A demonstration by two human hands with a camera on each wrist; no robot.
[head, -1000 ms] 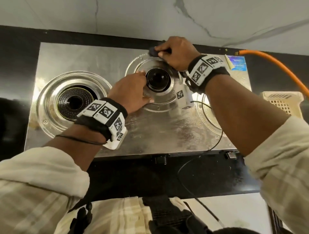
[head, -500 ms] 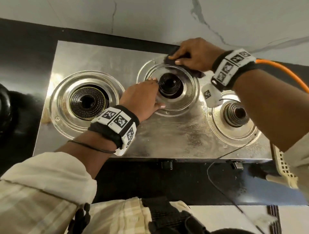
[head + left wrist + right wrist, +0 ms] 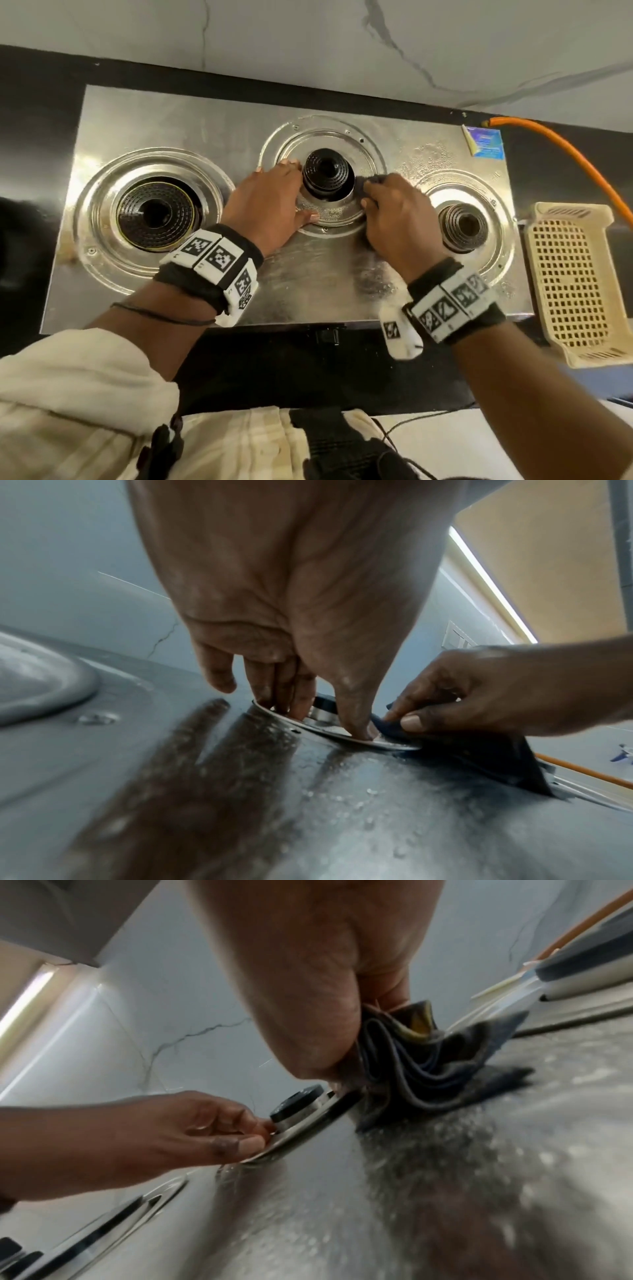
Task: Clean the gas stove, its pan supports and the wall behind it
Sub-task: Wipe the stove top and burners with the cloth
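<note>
Since the earlier frames the right hand (image 3: pixel 394 214) has swung round from the far rim of the middle burner (image 3: pixel 328 173) to its right near side, carrying the dark cloth (image 3: pixel 428 1069) with it. Its fingers are curled round the bunched, folded cloth and press it against the steel ring (image 3: pixel 329 219) at the burner's base, the loose end trailing over the wet stove top (image 3: pixel 308 274). The left hand (image 3: pixel 270 205) rests on the ring's left side, fingers fairly straight and holding nothing, fingertips (image 3: pixel 291 707) down by the burner and the thumb pressing the ring's near edge. The larger left burner (image 3: pixel 156 214) and smaller right burner (image 3: pixel 464 226) stand uncovered. An orange hose (image 3: pixel 561 150) runs off far right, above a cream perforated basket (image 3: pixel 572 284) beside the stove. The marbled wall (image 3: pixel 308 41) lies beyond.
</note>
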